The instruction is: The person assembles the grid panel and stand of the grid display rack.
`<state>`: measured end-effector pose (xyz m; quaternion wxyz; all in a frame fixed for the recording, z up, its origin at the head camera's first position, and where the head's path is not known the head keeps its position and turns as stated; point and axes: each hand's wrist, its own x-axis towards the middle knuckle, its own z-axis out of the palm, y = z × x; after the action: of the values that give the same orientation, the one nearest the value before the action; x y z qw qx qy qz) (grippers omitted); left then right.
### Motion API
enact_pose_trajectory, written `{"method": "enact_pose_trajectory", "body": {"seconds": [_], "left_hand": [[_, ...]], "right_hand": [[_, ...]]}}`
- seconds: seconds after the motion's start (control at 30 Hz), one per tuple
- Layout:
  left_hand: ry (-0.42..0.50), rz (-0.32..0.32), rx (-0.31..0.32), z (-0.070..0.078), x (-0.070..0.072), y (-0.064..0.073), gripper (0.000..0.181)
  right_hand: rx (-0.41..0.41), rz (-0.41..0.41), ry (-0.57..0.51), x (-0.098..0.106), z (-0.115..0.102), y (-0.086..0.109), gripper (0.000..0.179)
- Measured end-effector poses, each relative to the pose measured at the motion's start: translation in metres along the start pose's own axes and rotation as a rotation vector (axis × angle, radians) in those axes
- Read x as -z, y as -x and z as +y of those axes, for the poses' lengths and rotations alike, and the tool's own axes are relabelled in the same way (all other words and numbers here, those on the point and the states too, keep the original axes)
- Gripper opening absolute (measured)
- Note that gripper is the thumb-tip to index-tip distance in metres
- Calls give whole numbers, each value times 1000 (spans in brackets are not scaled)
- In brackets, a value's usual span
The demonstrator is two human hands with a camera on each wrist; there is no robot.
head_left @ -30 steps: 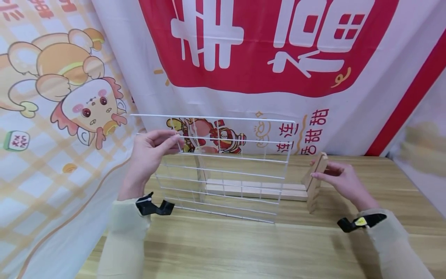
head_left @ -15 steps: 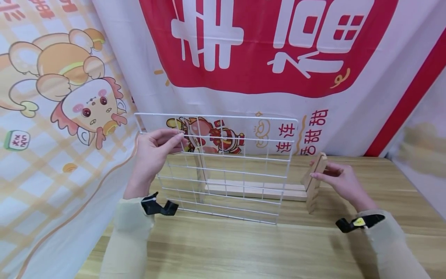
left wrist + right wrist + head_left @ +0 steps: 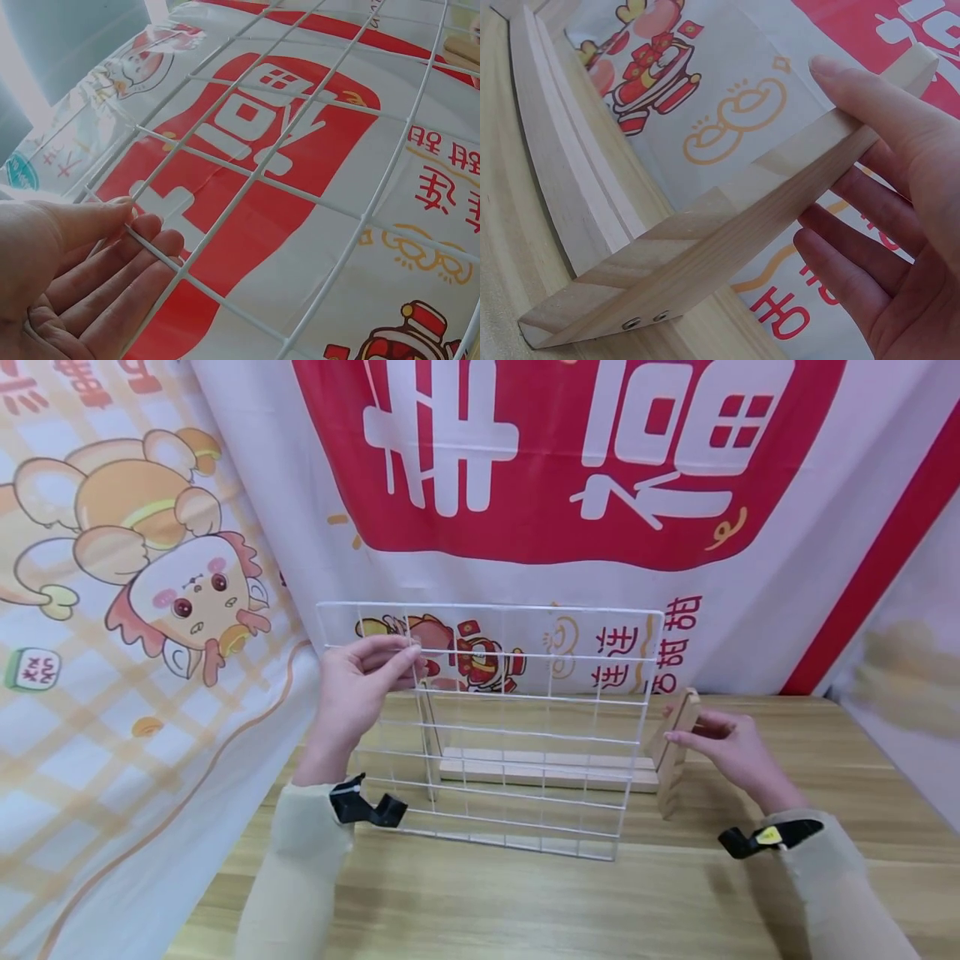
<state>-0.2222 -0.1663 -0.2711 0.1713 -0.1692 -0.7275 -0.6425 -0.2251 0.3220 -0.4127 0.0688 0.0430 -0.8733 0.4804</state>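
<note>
Printed cloth [image 3: 570,485] backs a wood-grained surface [image 3: 480,910]. Fingers of the left hand [image 3: 363,685] pinch the white wire grid [image 3: 517,696], held before a smooth, squared wooden stand [image 3: 697,225]; it looks light, stiff, best taken at a crossing. The right hand [image 3: 738,756] pinches the stand's end, fingers partly spread.

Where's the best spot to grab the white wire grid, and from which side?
I'd pinch the white wire grid near its left edge, coming from the left, much as the left hand does. It's nearly upright, thin bars and open squares should suit a narrow pinch, and in the head view its left end juts past the wooden stand, which probably leaves room.
</note>
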Motion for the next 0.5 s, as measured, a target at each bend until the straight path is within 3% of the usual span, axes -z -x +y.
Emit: {"method": "enact_pose_trajectory", "body": {"seconds": [0.23, 0.5], "left_hand": [[80, 22, 49, 15, -7, -23, 27], [47, -6, 140, 39, -18, -55, 35]], "right_hand": [[38, 13, -54, 1, 0, -1, 50], [47, 15, -69, -3, 3, 0, 44]]}}
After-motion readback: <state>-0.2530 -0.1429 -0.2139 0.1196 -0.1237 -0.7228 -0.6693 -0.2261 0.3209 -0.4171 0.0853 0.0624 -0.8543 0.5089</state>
